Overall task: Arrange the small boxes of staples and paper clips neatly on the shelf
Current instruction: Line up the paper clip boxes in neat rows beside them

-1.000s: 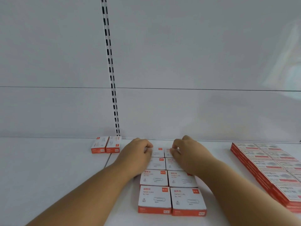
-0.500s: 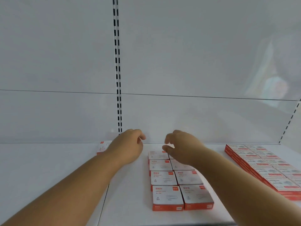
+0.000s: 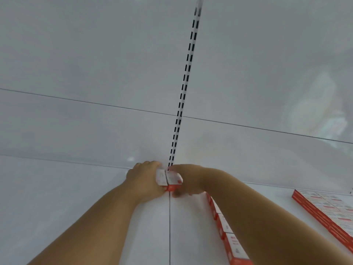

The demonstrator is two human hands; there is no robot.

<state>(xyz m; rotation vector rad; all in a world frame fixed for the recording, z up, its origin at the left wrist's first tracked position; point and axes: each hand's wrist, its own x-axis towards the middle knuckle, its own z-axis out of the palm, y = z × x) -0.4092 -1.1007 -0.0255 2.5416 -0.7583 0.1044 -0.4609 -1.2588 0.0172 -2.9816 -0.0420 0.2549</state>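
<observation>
Hands, left hand [image 3: 142, 179] and right hand [image 3: 188, 180], pinch 2 side-by-side boxes [image 3: 169, 178], long axes toward back panel [image 3: 95, 73]

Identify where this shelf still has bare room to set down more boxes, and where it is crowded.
Free: the wide shelf surface left of the left hand, and the strip between the middle row of boxes and the far-right block of boxes. Crowded: the back by the slotted upright, where both hands grip the two small boxes.
</observation>
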